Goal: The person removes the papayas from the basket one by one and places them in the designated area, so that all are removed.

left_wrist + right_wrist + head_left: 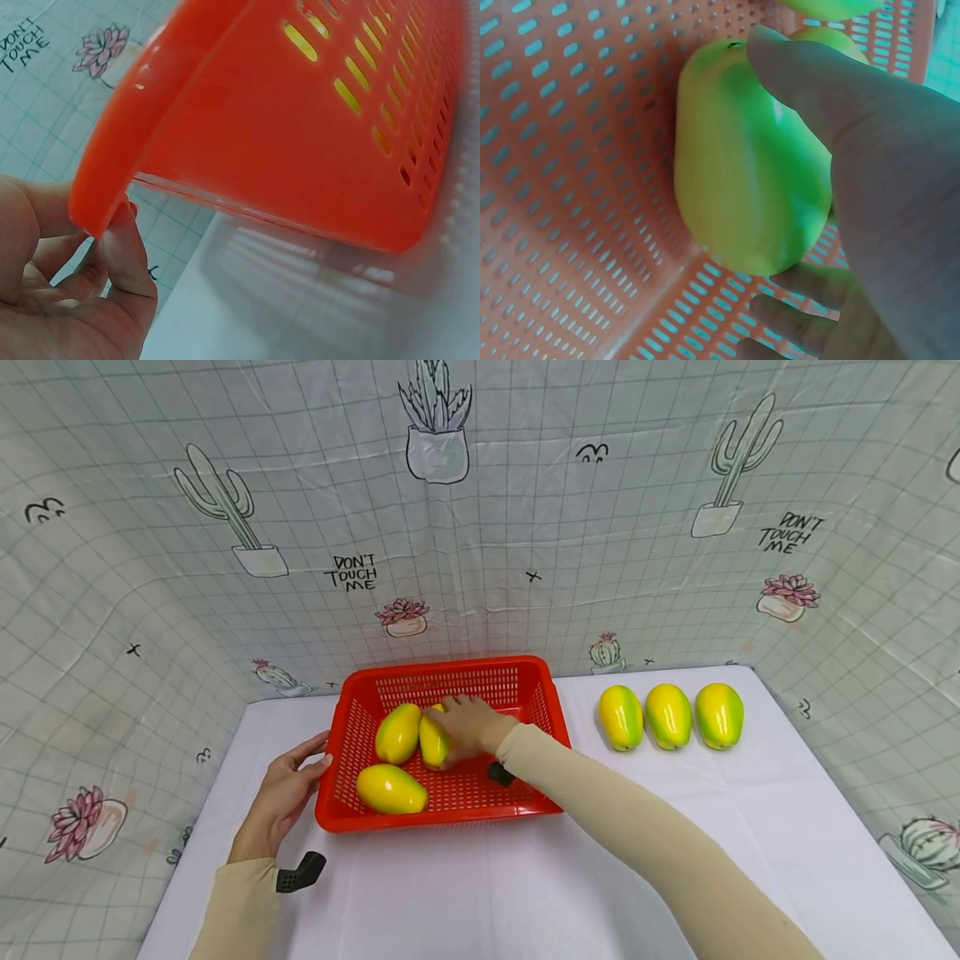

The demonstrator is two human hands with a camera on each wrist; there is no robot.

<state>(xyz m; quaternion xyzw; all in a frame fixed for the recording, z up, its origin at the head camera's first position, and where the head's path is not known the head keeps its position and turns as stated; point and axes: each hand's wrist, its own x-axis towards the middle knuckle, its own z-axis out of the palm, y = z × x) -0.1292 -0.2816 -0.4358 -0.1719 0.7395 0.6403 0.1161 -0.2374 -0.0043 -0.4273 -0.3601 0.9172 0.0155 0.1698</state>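
A red plastic basket (442,817) with slotted walls stands on the table. My left hand (281,789) pinches the rim at its left end, thumb and fingers on either side, as the left wrist view shows. Inside the basket, my right hand (474,727) holds a yellow-green mango (433,745), which the hand partly covers in the head view. In the right wrist view the thumb lies at one end of this mango (750,165) and the fingertips touch near the other. Two more mangoes lie in the basket, one at the back left (398,734) and one at the front left (392,789).
Three mangoes stand in a row on the white-covered table (570,893), right of the basket: a left one (621,718), a middle one (668,717) and a right one (719,717). A checked cloth (495,527) with printed plants rises behind and along both sides.
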